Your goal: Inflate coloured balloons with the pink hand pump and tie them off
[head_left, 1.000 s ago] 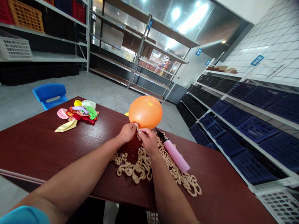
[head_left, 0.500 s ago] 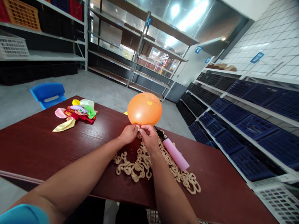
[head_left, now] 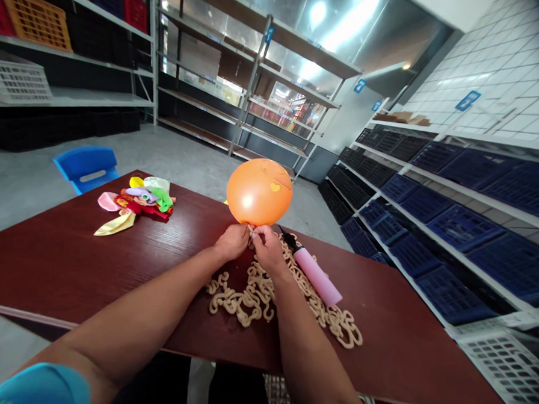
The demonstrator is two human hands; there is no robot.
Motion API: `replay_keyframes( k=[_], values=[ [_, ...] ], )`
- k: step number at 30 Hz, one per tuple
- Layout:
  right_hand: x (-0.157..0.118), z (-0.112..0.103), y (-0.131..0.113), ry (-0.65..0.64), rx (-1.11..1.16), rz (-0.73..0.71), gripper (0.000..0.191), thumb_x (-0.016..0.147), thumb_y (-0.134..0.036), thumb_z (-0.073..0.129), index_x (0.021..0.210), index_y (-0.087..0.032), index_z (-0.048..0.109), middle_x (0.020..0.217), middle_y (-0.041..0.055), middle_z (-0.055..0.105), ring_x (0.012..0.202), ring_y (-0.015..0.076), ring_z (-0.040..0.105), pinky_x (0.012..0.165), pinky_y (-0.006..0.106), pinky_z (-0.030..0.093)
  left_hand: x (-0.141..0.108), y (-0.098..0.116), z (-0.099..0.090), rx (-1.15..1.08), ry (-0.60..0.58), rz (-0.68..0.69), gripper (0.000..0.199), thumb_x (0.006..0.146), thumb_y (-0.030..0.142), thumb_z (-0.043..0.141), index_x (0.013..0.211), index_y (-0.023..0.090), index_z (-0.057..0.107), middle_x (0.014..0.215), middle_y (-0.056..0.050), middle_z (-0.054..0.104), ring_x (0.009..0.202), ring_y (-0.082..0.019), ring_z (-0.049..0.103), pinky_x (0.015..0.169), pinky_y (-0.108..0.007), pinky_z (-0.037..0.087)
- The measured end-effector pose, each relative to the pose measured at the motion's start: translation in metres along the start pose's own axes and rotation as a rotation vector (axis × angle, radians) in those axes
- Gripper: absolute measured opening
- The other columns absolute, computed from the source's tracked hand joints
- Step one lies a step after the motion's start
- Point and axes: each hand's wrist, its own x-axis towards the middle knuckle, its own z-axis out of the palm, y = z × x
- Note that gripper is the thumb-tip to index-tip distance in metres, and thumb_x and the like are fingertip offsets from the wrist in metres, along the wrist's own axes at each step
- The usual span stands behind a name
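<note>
An inflated orange balloon (head_left: 257, 193) with a small yellow heart on it rises just beyond my two hands. My left hand (head_left: 233, 242) is closed, its fingers pinching the balloon at its neck. Right beside it, my right hand (head_left: 267, 245) is closed too, thumb and fingertips pressed together on the neck. The exact knot or opening is hidden by the fingers. Below and around my wrists lies a heap of beige, curly strands (head_left: 243, 300). A pink hand pump (head_left: 317, 275) with a black end rests on the strands to the right.
Several uninflated balloons (head_left: 138, 200) in mixed colours lie in a pile on the left of the dark red table (head_left: 165, 274). A blue chair (head_left: 87, 166) stands behind it. Shelves with blue crates (head_left: 455, 222) line the right side; metal racks (head_left: 246, 101) stand at the back.
The orange balloon has risen slightly and tilted, its heart shifting to the right. Both hands keep their pinch at its neck. The view has shifted a little.
</note>
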Motion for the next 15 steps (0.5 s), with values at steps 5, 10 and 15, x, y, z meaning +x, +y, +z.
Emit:
replay_keyframes(
  k=[5,10,15],
  values=[
    [-0.003,0.007,-0.005,0.233,-0.181,-0.067,0.011,0.077,-0.031,0.049,0.076,-0.021,0.05,0.074,0.0021,0.055,0.071,0.015,0.048,0.066,0.028,0.04,0.0,0.01,0.0,-0.047,-0.02,-0.006,0.028,0.085,0.028,0.035,0.063,0.017,0.049,0.06,-0.003,0.053,0.055,-0.012,0.046,0.055,-0.023,0.033],
    [-0.004,0.012,-0.006,0.394,-0.323,-0.096,0.01,0.077,-0.03,0.049,0.076,-0.02,0.048,0.073,0.0018,0.052,0.067,0.0142,0.047,0.067,0.028,0.038,-0.001,0.01,0.004,-0.152,-0.041,0.029,0.026,0.084,0.032,0.037,0.071,0.015,0.052,0.066,-0.003,0.055,0.06,-0.012,0.048,0.059,-0.023,0.036],
    [-0.003,0.011,-0.003,0.37,-0.289,-0.096,0.012,0.077,-0.032,0.049,0.076,-0.02,0.049,0.074,0.0017,0.053,0.067,0.0133,0.049,0.066,0.027,0.041,0.0,0.005,0.006,-0.286,-0.084,-0.051,0.03,0.083,0.038,0.037,0.068,0.015,0.05,0.057,0.0,0.049,0.05,-0.01,0.042,0.049,-0.022,0.034]
  ],
)
